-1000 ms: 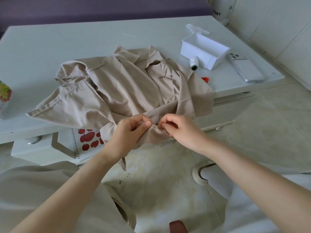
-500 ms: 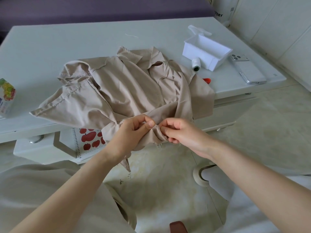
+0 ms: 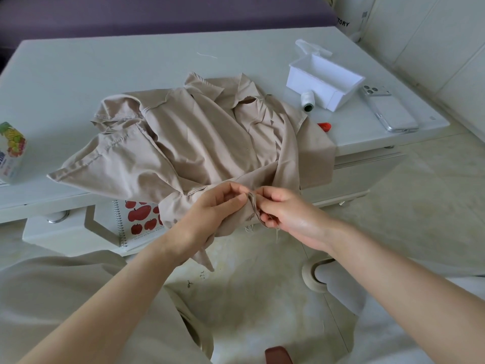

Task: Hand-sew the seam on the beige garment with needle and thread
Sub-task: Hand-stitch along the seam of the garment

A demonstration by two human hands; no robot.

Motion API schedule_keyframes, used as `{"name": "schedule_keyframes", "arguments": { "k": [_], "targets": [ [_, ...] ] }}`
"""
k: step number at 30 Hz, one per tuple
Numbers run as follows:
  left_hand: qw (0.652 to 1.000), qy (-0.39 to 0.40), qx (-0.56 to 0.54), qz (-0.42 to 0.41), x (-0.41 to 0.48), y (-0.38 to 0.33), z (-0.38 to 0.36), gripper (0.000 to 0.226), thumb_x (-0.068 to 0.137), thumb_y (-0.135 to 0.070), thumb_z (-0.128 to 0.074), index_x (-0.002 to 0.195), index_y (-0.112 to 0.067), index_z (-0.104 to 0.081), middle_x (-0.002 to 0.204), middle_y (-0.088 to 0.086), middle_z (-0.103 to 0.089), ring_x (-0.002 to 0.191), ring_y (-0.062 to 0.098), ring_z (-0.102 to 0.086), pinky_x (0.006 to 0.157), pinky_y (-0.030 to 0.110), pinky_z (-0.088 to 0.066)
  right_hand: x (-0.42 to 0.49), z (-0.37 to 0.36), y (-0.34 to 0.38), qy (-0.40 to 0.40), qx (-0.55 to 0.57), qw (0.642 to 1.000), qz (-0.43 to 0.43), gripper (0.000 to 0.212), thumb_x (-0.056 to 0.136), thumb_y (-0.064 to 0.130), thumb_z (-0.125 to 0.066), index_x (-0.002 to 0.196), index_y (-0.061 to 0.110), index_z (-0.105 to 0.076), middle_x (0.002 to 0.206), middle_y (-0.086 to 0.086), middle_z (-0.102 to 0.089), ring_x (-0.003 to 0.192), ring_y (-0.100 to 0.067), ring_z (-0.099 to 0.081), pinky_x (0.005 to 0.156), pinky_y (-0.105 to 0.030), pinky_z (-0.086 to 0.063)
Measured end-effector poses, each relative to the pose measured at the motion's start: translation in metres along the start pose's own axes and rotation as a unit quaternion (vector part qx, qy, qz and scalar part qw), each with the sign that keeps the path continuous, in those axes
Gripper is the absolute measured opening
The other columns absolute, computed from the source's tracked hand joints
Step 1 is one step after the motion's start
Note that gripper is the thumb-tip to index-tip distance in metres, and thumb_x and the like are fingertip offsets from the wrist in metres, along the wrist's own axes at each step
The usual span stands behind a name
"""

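**Two hands pinch one fold at the table's near edge**

Both hands meet at the near hem of the beige garment [image 3: 199, 137], where it spills off the table [image 3: 105, 64]. The left hand [image 3: 210, 206] has its thumb and forefinger pressed together on a bunched fold, its other fingers curled under the cloth. The right hand [image 3: 286, 214] pinches the same fold from the right, fingertips almost touching the left thumb. Frayed threads hang just below it. I cannot make out a needle.

The rest of the garment lies crumpled across the middle of the table, one corner hanging over the right near edge. Far right stand a white box [image 3: 325, 80], a thread spool [image 3: 307, 100] just beside it, and a phone [image 3: 388, 111]. A carton [image 3: 11, 153] sits at the left edge. Bare tabletop stretches to the far left, and bare floor lies below the hands.
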State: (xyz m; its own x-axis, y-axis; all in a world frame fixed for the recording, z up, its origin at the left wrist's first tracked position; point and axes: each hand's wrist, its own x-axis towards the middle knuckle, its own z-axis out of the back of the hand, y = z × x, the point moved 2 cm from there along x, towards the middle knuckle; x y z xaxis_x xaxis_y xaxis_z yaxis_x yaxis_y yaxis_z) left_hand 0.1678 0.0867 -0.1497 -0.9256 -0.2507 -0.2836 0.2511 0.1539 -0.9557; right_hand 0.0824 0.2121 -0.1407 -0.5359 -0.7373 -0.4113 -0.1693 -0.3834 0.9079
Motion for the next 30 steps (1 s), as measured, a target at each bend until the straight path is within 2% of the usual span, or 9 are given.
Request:
{"name": "schedule_keyframes", "arguments": {
  "k": [4,9,13,15,18,21,24,27,30],
  "targets": [
    [1.0,0.0,-0.011,0.014,0.002,0.0,0.0,0.007,0.091,-0.012,-0.055,0.086,-0.009,-0.058,0.086,0.017,-0.055,0.086,0.028,-0.045,0.066,0.03,-0.033,0.0,0.001,0.0,0.007,0.0,1.0,0.013,0.017,0.099,0.008,-0.046,0.093,0.015,-0.061,0.067,0.007,-0.049,0.056,0.0,-0.043,0.055,-0.014,-0.036],
    [0.998,-0.001,0.016,0.055,0.004,0.005,0.003,0.009,0.093,-0.014,-0.056,0.091,-0.006,-0.06,0.085,0.012,-0.058,0.078,0.02,-0.05,0.061,0.019,-0.041,0.003,0.006,-0.002,-0.016,-0.03,0.999,0.025,0.018,0.095,0.007,-0.052,0.089,0.019,-0.063,0.062,0.009,-0.053,0.053,0.001,-0.047,0.054,-0.011,-0.039],
    [0.998,0.006,0.005,0.065,0.006,0.007,0.005,0.013,0.093,-0.012,-0.054,0.088,-0.003,-0.062,0.081,0.009,-0.062,0.069,0.009,-0.054,0.058,0.013,-0.042,0.006,0.008,-0.004,-0.044,-0.044,0.997,0.035,0.015,0.094,0.007,-0.053,0.096,0.018,-0.062,0.081,0.004,-0.062,0.068,-0.001,-0.058,0.064,-0.013,-0.047],
    [0.998,0.016,-0.004,0.065,0.006,0.008,0.005,0.018,0.094,-0.012,-0.052,0.093,0.003,-0.062,0.078,0.006,-0.065,0.068,0.007,-0.057,0.059,0.01,-0.043,0.007,0.007,-0.002,-0.098,-0.081,0.99,0.066,0.014,0.095,0.007,-0.053,0.102,0.016,-0.06,0.092,0.007,-0.063,0.079,0.0,-0.06,0.07,-0.009,-0.047],
    [0.998,0.016,-0.021,0.06,0.007,0.008,0.005,0.018,0.096,-0.011,-0.049,0.094,0.003,-0.06,0.064,-0.002,-0.066,0.057,0.002,-0.057,0.054,0.008,-0.041,0.001,0.007,0.005,-0.203,-0.166,0.947,0.186,0.014,0.093,0.009,-0.055,0.103,0.016,-0.062,0.1,0.007,-0.061,0.082,0.004,-0.054,0.074,-0.005,-0.04],
    [0.998,-0.002,-0.017,0.063,0.006,0.006,0.006,0.025,0.096,-0.015,-0.05,0.1,0.007,-0.06,0.083,0.014,-0.07,0.077,0.013,-0.06,0.066,0.012,-0.046,-0.003,0.003,0.007,-0.175,-0.234,0.916,0.275,0.015,0.088,0.014,-0.063,0.102,0.018,-0.065,0.102,0.003,-0.057,0.088,-0.006,-0.055,0.08,-0.013,-0.043],
    [0.997,-0.014,-0.029,0.066,0.004,0.004,0.007,0.032,0.092,-0.021,-0.058,0.108,0.006,-0.062,0.107,0.029,-0.065,0.091,0.029,-0.052,0.078,0.031,-0.037,-0.001,-0.003,0.005,-0.141,-0.277,0.898,0.311,0.015,0.083,0.019,-0.065,0.098,0.018,-0.069,0.096,0.009,-0.056,0.089,-0.008,-0.056,0.083,-0.021,-0.046],
    [0.998,-0.01,-0.02,0.064,0.001,0.001,0.007,0.036,0.083,-0.028,-0.066,0.105,0.001,-0.065,0.109,0.033,-0.062,0.094,0.029,-0.042,0.075,0.033,-0.027,0.001,-0.006,0.007,-0.147,-0.278,0.888,0.336,0.008,0.083,0.015,-0.067,0.091,0.015,-0.071,0.089,0.011,-0.057,0.084,-0.005,-0.055,0.079,-0.019,-0.045],
    [0.998,0.001,-0.006,0.062,0.001,0.001,0.006,0.032,0.089,-0.019,-0.062,0.108,0.007,-0.061,0.111,0.034,-0.061,0.094,0.031,-0.05,0.083,0.039,-0.033,0.0,-0.007,0.01,-0.15,-0.287,0.874,0.363,0.005,0.083,0.012,-0.067,0.081,0.009,-0.07,0.084,0.004,-0.06,0.083,-0.009,-0.057,0.078,-0.021,-0.044]
  ]
}}
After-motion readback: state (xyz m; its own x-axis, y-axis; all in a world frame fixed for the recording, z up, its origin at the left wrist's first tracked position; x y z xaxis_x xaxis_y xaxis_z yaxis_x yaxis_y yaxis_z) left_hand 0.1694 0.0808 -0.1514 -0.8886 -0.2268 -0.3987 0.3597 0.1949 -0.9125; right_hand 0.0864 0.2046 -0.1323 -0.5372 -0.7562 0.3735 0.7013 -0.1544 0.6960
